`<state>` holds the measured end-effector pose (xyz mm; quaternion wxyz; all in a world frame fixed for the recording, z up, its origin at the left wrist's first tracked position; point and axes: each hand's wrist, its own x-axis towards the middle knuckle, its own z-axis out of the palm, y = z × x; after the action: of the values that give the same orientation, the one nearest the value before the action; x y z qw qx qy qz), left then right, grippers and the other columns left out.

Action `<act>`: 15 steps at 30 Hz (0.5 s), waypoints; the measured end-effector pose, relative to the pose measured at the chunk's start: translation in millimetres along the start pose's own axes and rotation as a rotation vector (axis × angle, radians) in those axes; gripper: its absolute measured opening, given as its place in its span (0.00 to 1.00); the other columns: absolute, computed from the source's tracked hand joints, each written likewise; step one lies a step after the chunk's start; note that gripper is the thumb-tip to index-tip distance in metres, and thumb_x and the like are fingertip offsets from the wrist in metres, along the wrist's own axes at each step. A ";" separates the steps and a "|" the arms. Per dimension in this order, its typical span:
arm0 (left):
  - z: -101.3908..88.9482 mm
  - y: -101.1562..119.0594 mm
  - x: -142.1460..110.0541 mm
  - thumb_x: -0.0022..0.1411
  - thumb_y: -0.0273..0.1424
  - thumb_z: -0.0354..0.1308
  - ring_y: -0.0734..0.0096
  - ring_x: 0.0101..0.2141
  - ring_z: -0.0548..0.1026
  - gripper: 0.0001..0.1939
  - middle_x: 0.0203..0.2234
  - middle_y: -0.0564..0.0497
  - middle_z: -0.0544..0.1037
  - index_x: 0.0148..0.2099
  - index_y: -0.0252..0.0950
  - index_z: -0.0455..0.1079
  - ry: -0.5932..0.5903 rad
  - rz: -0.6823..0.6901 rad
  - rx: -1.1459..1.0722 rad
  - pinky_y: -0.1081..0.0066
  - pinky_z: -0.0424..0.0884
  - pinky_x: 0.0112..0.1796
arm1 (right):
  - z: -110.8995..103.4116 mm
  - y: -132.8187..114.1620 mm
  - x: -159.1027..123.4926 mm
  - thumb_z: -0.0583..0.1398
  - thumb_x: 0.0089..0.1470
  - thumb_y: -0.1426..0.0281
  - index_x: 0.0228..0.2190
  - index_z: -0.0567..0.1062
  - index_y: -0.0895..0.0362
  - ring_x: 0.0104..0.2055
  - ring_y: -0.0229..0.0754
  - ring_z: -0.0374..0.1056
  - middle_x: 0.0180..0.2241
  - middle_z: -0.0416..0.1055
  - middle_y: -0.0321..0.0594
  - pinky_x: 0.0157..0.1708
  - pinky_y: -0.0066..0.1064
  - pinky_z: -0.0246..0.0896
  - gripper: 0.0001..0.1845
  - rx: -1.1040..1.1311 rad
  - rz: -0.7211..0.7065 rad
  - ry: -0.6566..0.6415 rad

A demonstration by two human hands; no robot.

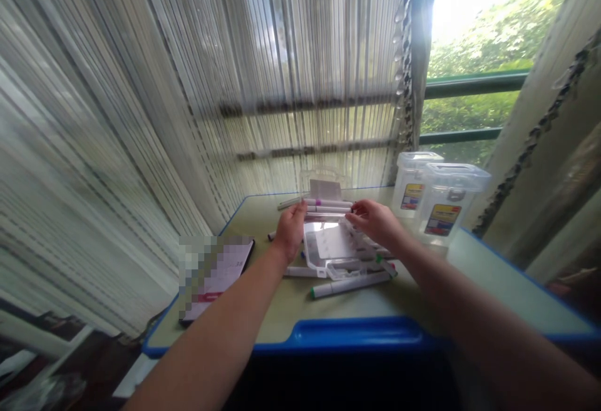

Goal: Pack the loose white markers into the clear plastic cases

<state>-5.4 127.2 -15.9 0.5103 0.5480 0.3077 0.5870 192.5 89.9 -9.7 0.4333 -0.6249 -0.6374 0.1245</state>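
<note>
Both my hands reach over a small desk with a blue rim. My left hand and my right hand grip the two ends of a bunch of white markers held level above a clear plastic tray. Each hand has its fingers curled round the bunch. More white markers lie loose around the tray, one with a green cap at the front. A clear lid or case stands just behind the bunch.
Two clear plastic tubs with labels stand at the back right. A phone lies at the desk's left front. Striped curtains hang behind and to the left; a window with green bars is at the right.
</note>
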 end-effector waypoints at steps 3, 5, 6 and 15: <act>1.8 1.0 -1.5 0.52 0.50 0.61 0.60 0.34 0.78 0.23 0.26 0.48 0.80 0.37 0.33 0.76 0.013 -0.011 -0.019 0.66 0.72 0.38 | -0.6 3.8 2.9 0.64 0.47 0.66 0.30 0.73 0.57 0.26 0.41 0.73 0.29 0.76 0.41 0.25 0.29 0.66 0.08 0.168 0.071 -0.049; 2.2 1.8 -2.0 0.52 0.51 0.60 0.61 0.32 0.79 0.25 0.27 0.47 0.80 0.37 0.32 0.76 0.004 -0.015 -0.035 0.65 0.72 0.38 | -0.9 5.6 4.4 0.65 0.46 0.67 0.28 0.73 0.57 0.26 0.41 0.73 0.27 0.76 0.40 0.24 0.29 0.66 0.08 0.251 0.095 -0.074; 2.1 2.4 -2.2 0.51 0.51 0.60 0.61 0.31 0.79 0.25 0.27 0.46 0.81 0.37 0.32 0.76 -0.001 -0.016 -0.040 0.65 0.72 0.38 | -1.0 6.1 4.9 0.65 0.45 0.68 0.27 0.72 0.57 0.26 0.41 0.73 0.27 0.76 0.39 0.25 0.29 0.67 0.08 0.278 0.092 -0.076; 0.3 12.7 -4.2 0.51 0.51 0.60 0.60 0.29 0.79 0.25 0.25 0.45 0.80 0.36 0.31 0.75 0.015 -0.047 -0.114 0.62 0.73 0.37 | -5.7 0.3 -1.3 0.61 0.50 0.58 0.30 0.77 0.57 0.28 0.43 0.74 0.25 0.76 0.40 0.29 0.31 0.67 0.14 0.262 -0.047 -0.118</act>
<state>-9.0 119.5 -5.6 0.5520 0.5064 0.2901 0.5955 196.5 86.6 -7.0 0.4758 -0.5394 -0.6545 0.2330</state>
